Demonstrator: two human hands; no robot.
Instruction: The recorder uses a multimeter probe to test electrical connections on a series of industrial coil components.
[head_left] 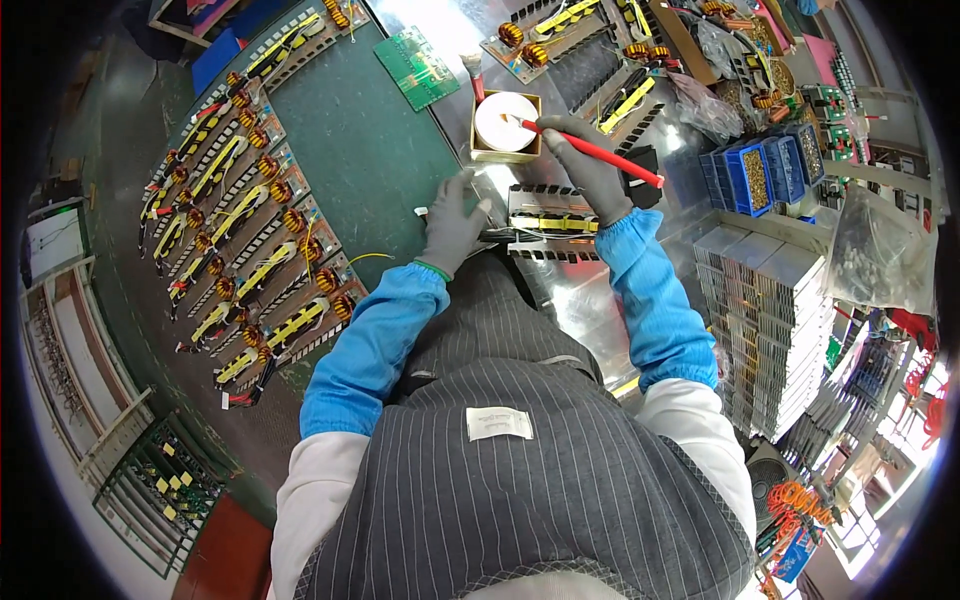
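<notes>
My right hand [592, 172], in a grey glove, is closed around a long red-handled brush [618, 160]. The brush's tip reaches into a round white tub [497, 132] that sits in a small open cardboard box [505, 156]. A second brush [475, 78] stands upright at the box's left edge. Below my right hand lies a circuit board assembly [553, 222] with black heatsink rows and yellow-wrapped parts. My left hand [454, 222], also gloved, is at the assembly's left end, thumb and fingers apart; whether it touches the assembly I cannot tell.
Several similar assemblies with copper coils [255, 245] line the green mat on the left. A bare green circuit board [416, 68] lies at the back. To the right are blue parts bins [748, 178], stacked metal plates [755, 330] and a plastic bag [885, 250].
</notes>
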